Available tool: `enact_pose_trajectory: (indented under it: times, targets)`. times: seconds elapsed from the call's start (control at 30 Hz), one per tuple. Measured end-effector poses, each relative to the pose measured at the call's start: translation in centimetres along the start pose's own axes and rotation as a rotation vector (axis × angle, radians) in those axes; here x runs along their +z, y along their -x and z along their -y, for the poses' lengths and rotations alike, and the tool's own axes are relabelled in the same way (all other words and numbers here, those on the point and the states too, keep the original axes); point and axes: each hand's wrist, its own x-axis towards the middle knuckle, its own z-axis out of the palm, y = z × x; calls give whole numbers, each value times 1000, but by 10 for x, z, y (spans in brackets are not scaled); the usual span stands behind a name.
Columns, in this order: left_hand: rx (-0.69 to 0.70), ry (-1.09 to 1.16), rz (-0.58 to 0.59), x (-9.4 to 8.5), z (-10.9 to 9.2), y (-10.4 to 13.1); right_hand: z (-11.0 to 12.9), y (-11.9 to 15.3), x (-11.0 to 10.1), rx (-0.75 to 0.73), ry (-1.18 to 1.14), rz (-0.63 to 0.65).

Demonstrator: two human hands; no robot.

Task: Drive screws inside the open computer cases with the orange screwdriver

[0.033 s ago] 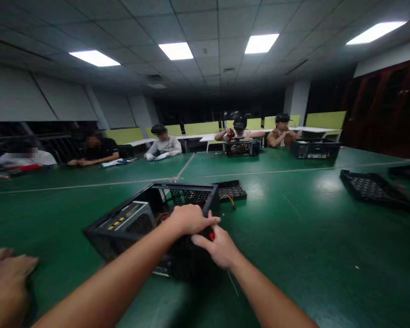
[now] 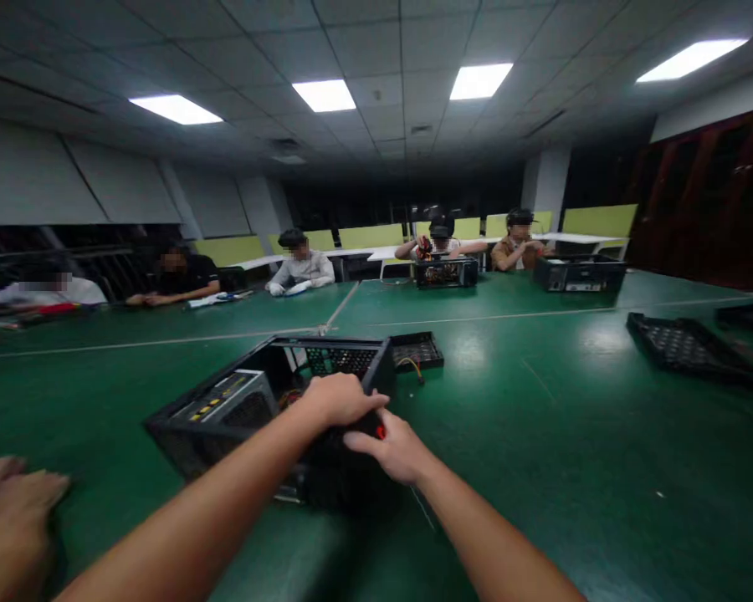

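Observation:
An open black computer case point(image 2: 326, 468) lies on the green table in front of me, with a grey power supply point(image 2: 229, 405) and some wires inside. My left hand point(image 2: 339, 400) reaches over its near right corner, fingers closed on the top edge. At the same corner, my right hand point(image 2: 395, 447) is closed around the side, thumb along the near face. A small red part point(image 2: 381, 431) shows between its thumb and forefinger; its kind is unclear. The two hands touch at the fingertips. Behind the case lies a black perforated panel point(image 2: 423, 351) with a coloured cable point(image 2: 417, 372).
Another person's hands point(image 2: 22, 502) rest at the lower left. On the right lies a black panel point(image 2: 683, 347). Across the green table point(image 2: 508, 451), several people sit near two other computer cases, one central point(image 2: 447, 272) and one to the right point(image 2: 581, 274).
The case has shifted slightly to the left with both hands on it. The perforated panel behind it and its cable have shifted left too.

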Motion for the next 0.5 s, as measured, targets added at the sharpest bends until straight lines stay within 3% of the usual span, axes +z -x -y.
enact_pose_trajectory:
  times: [0.1,0.17,0.23,0.33,0.43,0.5]
  targets:
    - [-48,4,14,-11,48,-12,0,-23,-2,11,9,100]
    - [-57,19,44,-17,79,-17,3,-19,-13,16,23,120]
    - [-69,34,72,-24,111,-18,12,3,-33,-12,55,107]
    - [-129,23,53,-38,149,-14,40,61,-70,-159,194,62]
    - [-187,-38,-104,-40,158,-10,81,124,-101,-378,287,-18]
    - [-178,-63,-241,-21,140,-10,104,157,-115,-561,238,36]
